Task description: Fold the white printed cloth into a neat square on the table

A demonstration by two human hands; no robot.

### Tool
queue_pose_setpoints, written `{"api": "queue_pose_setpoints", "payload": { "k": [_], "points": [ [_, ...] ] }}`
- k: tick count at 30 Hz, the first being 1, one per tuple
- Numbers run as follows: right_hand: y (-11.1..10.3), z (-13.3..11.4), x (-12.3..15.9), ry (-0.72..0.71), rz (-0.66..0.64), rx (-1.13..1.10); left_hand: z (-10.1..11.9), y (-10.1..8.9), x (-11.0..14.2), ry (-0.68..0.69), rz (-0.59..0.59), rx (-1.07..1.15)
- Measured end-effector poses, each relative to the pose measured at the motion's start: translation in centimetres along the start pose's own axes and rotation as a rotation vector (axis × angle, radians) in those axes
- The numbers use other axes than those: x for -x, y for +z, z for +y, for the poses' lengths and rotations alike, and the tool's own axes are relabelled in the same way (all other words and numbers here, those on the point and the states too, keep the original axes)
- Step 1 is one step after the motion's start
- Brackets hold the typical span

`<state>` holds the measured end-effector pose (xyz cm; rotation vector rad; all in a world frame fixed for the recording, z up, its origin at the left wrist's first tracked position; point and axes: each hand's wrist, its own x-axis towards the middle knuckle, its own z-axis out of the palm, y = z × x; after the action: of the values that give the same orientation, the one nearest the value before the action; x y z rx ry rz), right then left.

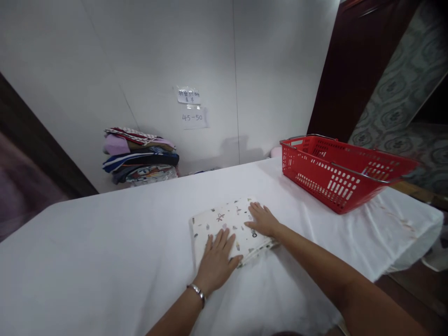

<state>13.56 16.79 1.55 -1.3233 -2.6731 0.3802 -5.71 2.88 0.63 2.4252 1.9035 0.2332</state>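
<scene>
A folded white cloth (227, 217) printed with small starfish and shell-like shapes lies flat near the middle of the table. My left hand (217, 259) rests on its near left part, palm down with the fingers stretched out. On the cloth's right side lies my right hand (262, 219), also flat with fingers apart. Neither hand grips the cloth; both touch its top. Layered edges of the fold show along the near right side. A silver bracelet (198, 294) circles my left wrist.
The table has a white cover (105, 252). A red plastic basket (315, 177) with metal handles stands at the right. Beyond the far edge, a pile of folded fabrics (142, 156) leans by the wall. A paper sign (194, 117) reads 45-50.
</scene>
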Motion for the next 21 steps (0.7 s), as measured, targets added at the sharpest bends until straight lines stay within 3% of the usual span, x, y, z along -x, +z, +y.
{"api": "queue_pose_setpoints", "payload": {
  "k": [6,11,15,18,21],
  "points": [
    [0.8,1.4,0.0,0.005,0.023,0.007,0.1,0.1,0.1,-0.021,-0.016,0.114],
    [0.8,1.3,-0.1,-0.009,0.019,0.007,-1.6,-2.2,-2.1,-0.148,-0.138,0.242],
    [0.7,1.4,0.0,-0.011,-0.013,0.006,-4.3,-2.5,-3.6,-0.388,0.079,0.098],
    [0.0,0.6,-0.5,0.0,-0.031,0.002,-5.3,-0.9,-3.5,-0.454,0.084,0.068],
    [-0.9,-0.6,-1.9,-0.051,0.037,0.022,-5.3,0.4,-3.2,-0.453,0.095,0.047]
  ]
}}
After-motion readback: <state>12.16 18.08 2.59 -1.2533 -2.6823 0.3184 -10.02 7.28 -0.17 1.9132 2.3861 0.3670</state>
